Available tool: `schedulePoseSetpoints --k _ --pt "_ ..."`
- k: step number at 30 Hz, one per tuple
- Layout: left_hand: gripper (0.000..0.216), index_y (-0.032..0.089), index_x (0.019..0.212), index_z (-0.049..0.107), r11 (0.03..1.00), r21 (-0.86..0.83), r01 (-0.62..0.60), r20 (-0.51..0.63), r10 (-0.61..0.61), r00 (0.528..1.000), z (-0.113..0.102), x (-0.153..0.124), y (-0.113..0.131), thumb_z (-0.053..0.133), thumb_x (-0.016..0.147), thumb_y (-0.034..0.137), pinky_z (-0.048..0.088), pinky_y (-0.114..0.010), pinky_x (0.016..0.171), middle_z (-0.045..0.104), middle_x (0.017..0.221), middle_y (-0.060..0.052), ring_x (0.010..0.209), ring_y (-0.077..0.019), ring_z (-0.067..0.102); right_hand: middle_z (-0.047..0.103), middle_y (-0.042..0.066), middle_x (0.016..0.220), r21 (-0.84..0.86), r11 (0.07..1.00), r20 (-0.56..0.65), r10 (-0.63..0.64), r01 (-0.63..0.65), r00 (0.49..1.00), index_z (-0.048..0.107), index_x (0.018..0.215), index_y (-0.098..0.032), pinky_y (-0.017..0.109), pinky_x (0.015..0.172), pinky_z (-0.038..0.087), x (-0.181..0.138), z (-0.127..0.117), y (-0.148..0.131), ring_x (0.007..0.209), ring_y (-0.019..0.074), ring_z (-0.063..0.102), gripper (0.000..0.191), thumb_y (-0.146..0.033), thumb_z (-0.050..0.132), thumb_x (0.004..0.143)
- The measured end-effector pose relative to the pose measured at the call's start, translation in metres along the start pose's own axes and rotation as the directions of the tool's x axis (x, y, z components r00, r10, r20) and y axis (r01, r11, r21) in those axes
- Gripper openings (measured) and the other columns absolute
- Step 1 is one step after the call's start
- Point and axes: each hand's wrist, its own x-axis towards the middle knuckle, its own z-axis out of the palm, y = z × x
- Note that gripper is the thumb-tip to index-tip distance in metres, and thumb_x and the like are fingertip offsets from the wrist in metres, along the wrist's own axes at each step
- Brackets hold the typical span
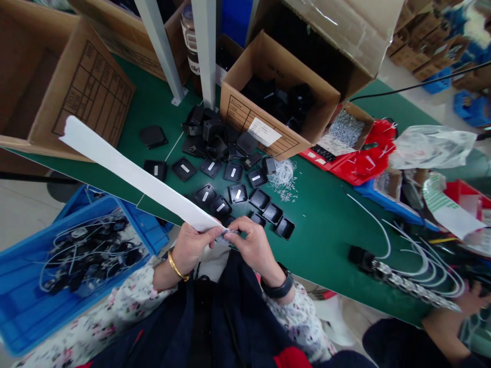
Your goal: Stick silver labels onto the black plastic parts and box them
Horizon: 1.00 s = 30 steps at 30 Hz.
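A long white paper strip (141,179) slants from the upper left down to my hands, over the near edge of the table. My left hand (192,247) pinches it near its lower end, thumb on top. At that end, the closed fingers of my right hand (251,244) grip the tip; anything smaller between them is hidden. Just beyond my hands lie several shallow black square plastic covers (184,168), many with a small white label inside. Behind these is a heap of black plastic housings (215,135).
An open carton (264,120) of black parts stands behind the heap. Small screws and white ties (286,184) lie right of the covers. A blue crate (23,266) of cabled parts sits lower left. At far right, a co-worker's hand (466,301) is beside white cables.
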Motion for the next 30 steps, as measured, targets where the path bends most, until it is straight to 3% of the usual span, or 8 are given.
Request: schedulePoseSetpoints --k 6,12,20,25,30 --pt "0.011 0.015 0.069 0.065 0.98 0.104 -0.169 0.068 0.162 0.984 -0.005 0.001 0.002 0.068 0.072 0.025 0.044 -0.023 0.055 0.06 0.068 -0.003 0.06 -0.0138 0.054 0.064 0.002 0.079 0.207 0.968 0.087 0.129 -0.145 0.988 0.065 0.083 -0.017 0.027 0.068 0.043 -0.002 0.0 0.009 0.074 0.0165 0.056 0.019 -0.034 0.069 0.075" --pt "0.011 0.016 0.068 0.065 0.865 0.233 -0.444 0.149 0.419 0.896 -0.009 0.001 0.002 0.065 0.077 0.023 0.045 -0.026 0.065 0.059 0.076 -0.005 0.071 -0.0159 0.057 0.062 0.001 0.076 0.118 0.988 0.084 0.086 -0.095 0.993 0.063 0.075 -0.018 0.027 0.07 0.04 0.001 -0.002 0.004 0.076 0.0167 0.054 0.016 -0.032 0.071 0.074" --pt "0.013 0.017 0.076 0.065 0.805 0.295 -0.515 0.261 0.451 0.854 -0.01 -0.005 0.006 0.055 0.085 0.02 0.046 -0.026 0.07 0.06 0.081 -0.005 0.076 -0.0152 0.057 0.06 0.0 0.076 0.016 1.0 0.094 0.024 -0.025 0.995 0.058 0.072 -0.019 0.028 0.072 0.04 0.0 0.001 0.005 0.077 0.0163 0.053 0.012 -0.025 0.065 0.078" --pt "0.009 0.017 0.076 0.065 0.805 0.288 -0.519 0.213 0.475 0.854 -0.01 -0.003 0.005 0.059 0.083 0.017 0.046 -0.026 0.069 0.061 0.079 -0.005 0.075 -0.0151 0.058 0.06 0.0 0.079 -0.044 0.998 0.016 -0.035 0.036 0.999 0.059 0.078 -0.02 0.029 0.072 0.041 -0.001 0.001 -0.004 0.079 0.0173 0.053 0.007 -0.022 0.066 0.078" --pt "0.01 0.017 0.074 0.066 0.814 0.303 -0.495 0.16 0.469 0.869 -0.01 -0.001 0.004 0.06 0.081 0.021 0.047 -0.028 0.069 0.062 0.078 -0.005 0.075 -0.0166 0.059 0.062 0.003 0.09 -0.145 0.979 -0.122 -0.164 0.145 0.979 0.062 0.094 -0.022 0.034 0.079 0.043 -0.002 0.002 -0.006 0.089 0.0198 0.053 0.019 -0.023 0.068 0.076"
